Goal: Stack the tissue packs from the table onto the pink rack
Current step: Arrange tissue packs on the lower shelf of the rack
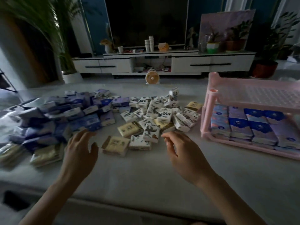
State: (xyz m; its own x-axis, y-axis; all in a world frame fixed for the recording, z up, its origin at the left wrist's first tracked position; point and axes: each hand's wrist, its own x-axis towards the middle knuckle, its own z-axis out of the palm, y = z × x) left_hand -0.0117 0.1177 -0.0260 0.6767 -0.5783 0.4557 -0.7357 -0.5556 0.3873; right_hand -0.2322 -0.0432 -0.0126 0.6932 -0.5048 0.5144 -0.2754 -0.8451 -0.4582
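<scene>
While L hand (pixel 78 151) is hovering, fingers spread, and R hand (pixel 183 153), fingers loosely curled, both empty, tissue packs (pixel 151 111) are lying heaped just beyond fingertips; pink rack (pixel 209 109), part-filled, is standing right of R fingers.

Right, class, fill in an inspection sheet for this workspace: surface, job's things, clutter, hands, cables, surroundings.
Surface: pale table, dimly lit.
Job's things: loose tissue packs heaped across the table, blue ones left, white and beige ones middle; pink rack at right, stacked packs on its lower shelf, none seen on top.
Clutter: stacked cups on the TV cabinet.
Hands: left hand and right hand hover over the near packs, holding nothing.
Cables: nothing seen.
Surroundings: dark television, potted plants, small fan on the floor.
</scene>
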